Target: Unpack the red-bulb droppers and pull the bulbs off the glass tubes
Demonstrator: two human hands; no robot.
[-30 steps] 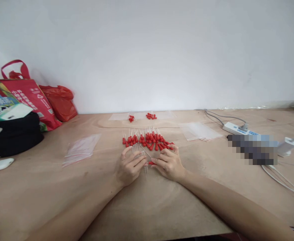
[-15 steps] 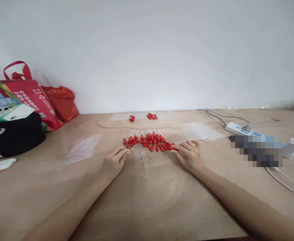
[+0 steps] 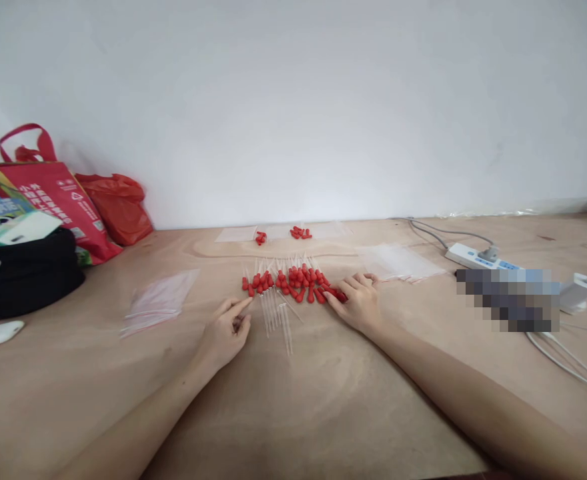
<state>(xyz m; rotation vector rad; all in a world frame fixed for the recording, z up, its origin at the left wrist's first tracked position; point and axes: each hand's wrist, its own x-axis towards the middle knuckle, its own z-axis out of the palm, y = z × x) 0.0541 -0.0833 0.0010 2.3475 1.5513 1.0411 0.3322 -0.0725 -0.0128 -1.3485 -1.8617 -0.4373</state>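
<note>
A bunch of red rubber dropper bulbs (image 3: 301, 277) lies mid-table, several with clear thin tubes pointing toward the wall. In front of them lie loose clear tubes (image 3: 269, 313), side by side. My left hand (image 3: 226, 333) is just left of these tubes, index finger stretched out and thumb apart from it; I see nothing held. At the right end of the bunch, my right hand (image 3: 358, 303) has thumb and index finger around a red rubber bulb (image 3: 341, 293), while its other fingers are spread on the table side. The hand partly hides that bulb.
Clear zip bags lie in a left stack (image 3: 161, 300) and a right stack (image 3: 398, 260). Toward the wall, more red bulbs (image 3: 301, 233) lie on flat bags. Red bags (image 3: 116, 207) and a black pouch (image 3: 33, 273) stand left; a power strip (image 3: 478, 259) with cables lies right.
My left hand has let go of a thin tube, and its fingers have parted. My right hand has moved left, closer over the red bulbs. The view has shifted slightly.
</note>
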